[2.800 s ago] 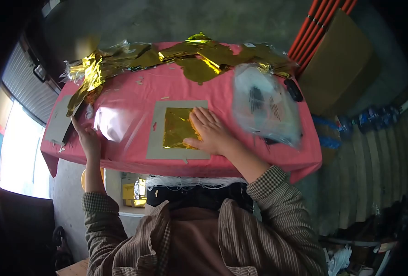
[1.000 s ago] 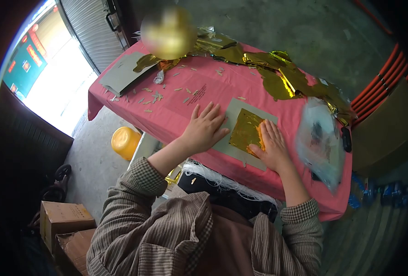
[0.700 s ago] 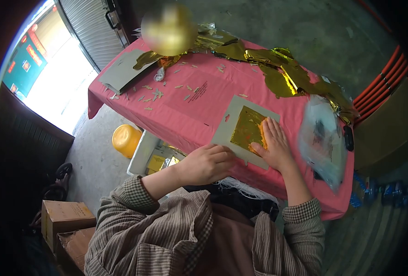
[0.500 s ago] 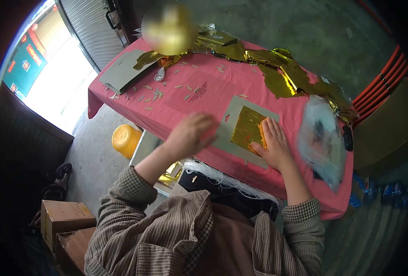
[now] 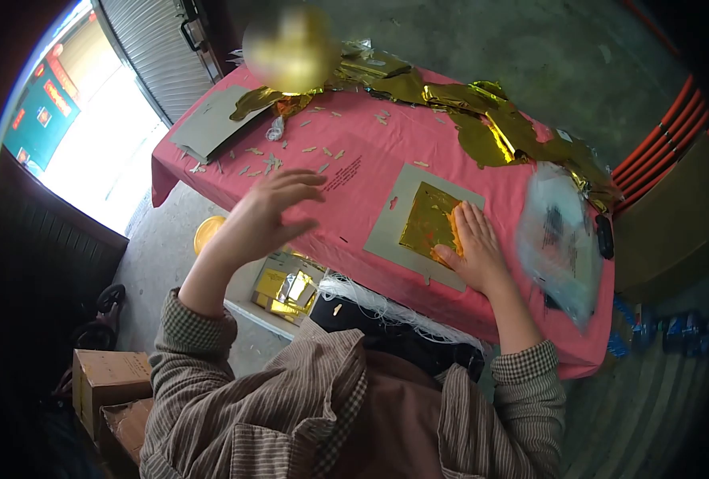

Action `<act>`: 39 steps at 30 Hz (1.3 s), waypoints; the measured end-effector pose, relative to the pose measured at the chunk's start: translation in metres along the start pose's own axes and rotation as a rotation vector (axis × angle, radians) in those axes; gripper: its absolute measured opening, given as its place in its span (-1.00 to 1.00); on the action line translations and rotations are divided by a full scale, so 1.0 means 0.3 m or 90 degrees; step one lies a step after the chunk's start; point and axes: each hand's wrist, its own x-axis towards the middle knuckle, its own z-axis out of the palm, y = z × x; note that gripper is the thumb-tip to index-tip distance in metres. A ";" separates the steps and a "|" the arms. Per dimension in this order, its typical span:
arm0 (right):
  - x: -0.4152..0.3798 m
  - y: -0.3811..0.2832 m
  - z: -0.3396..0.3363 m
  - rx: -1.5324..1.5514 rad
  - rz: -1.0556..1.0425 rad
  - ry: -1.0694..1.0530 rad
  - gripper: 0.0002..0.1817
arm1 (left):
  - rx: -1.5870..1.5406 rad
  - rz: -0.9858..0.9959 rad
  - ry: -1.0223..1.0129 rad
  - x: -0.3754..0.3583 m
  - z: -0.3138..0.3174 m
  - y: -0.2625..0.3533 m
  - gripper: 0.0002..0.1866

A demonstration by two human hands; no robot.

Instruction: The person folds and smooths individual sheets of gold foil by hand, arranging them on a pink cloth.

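Has swung left hand, fingers loosely spread, away from card, over table's near edge; still presses foil onto card near that edge, right hand flat. Cannot read print.

Left hand: raised, fingers spread and slightly curled, above tabletop's near edge; forearm angled up. Right hand: palm down, fingers extended together, thumb apart, wrist nearly straight.

Folded foil: gold, glossy, lightly creased; card: grey, matt, smooth, board-like; table cover: pink cloth-like material, softly wrinkled; bag: clear, glossy plastic; cartons: brown, matt cardboard.
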 end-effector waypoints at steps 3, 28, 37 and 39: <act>-0.001 0.002 -0.001 0.006 -0.002 0.001 -0.09 | 0.109 0.046 -0.076 -0.015 0.089 -0.032 -0.55; 0.001 0.009 0.010 -0.002 -0.007 0.009 -0.09 | 0.239 0.057 -0.215 0.394 0.086 -0.356 -0.94; -0.004 0.005 0.006 -0.003 0.001 0.009 -0.09 | 0.259 0.056 -0.031 0.341 0.275 -0.340 -0.62; -0.002 0.009 0.010 -0.010 -0.009 0.015 -0.09 | 0.180 0.026 -0.112 0.294 0.240 -0.267 -0.57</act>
